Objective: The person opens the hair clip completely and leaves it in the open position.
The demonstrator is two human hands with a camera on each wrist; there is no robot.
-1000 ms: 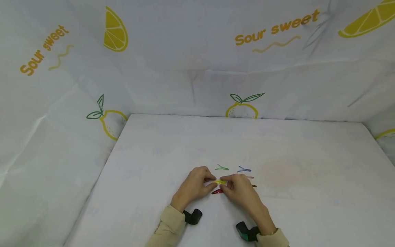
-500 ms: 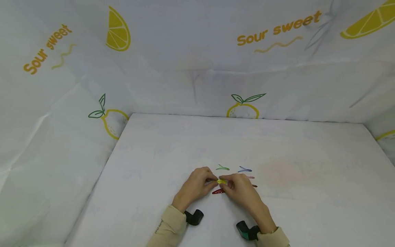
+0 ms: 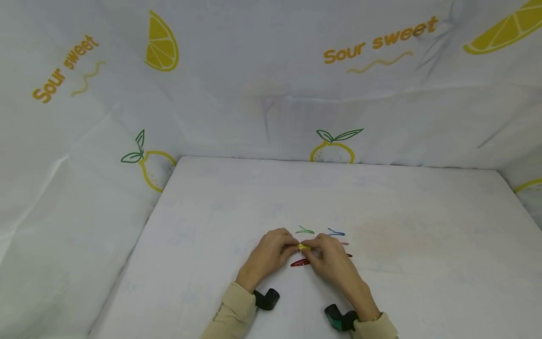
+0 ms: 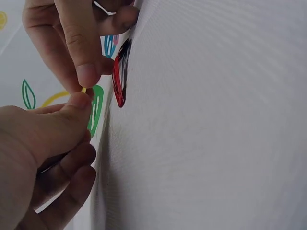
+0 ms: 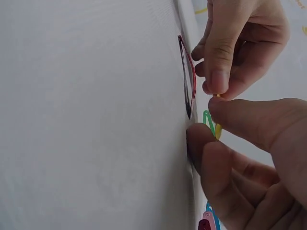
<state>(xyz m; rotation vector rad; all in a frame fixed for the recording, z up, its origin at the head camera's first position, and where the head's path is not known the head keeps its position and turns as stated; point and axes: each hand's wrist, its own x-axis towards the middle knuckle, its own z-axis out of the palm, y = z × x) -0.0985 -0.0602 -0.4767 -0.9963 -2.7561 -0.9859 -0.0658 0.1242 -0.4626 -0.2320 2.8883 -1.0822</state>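
A small yellow snap hair clip [image 3: 305,246] is pinched between both hands, low over the white table. My left hand [image 3: 268,252] grips its left end with thumb and forefinger. At the other end, the thumb and fingers of my right hand [image 3: 332,259] pinch it. Fingertips hide much of the clip; in the right wrist view a yellow end [image 5: 218,131] shows below the right thumb. Just in front of the hands lies a red snap clip [image 3: 299,262], seen edge-on in the left wrist view. A green clip [image 3: 305,230] lies behind them, its two arms spread apart.
A blue clip [image 3: 336,232], also spread, lies at the back right. The pink clip [image 3: 345,244] and a dark brownish clip [image 3: 349,255] are partly covered by the right hand. A lemon-printed white sheet [image 3: 254,94] rises behind the table [image 3: 211,202].
The yellow clip has risen slightly and turned a little in the fingers. My left fingertips have moved right, closer to the right ones. The other clips have stayed put.
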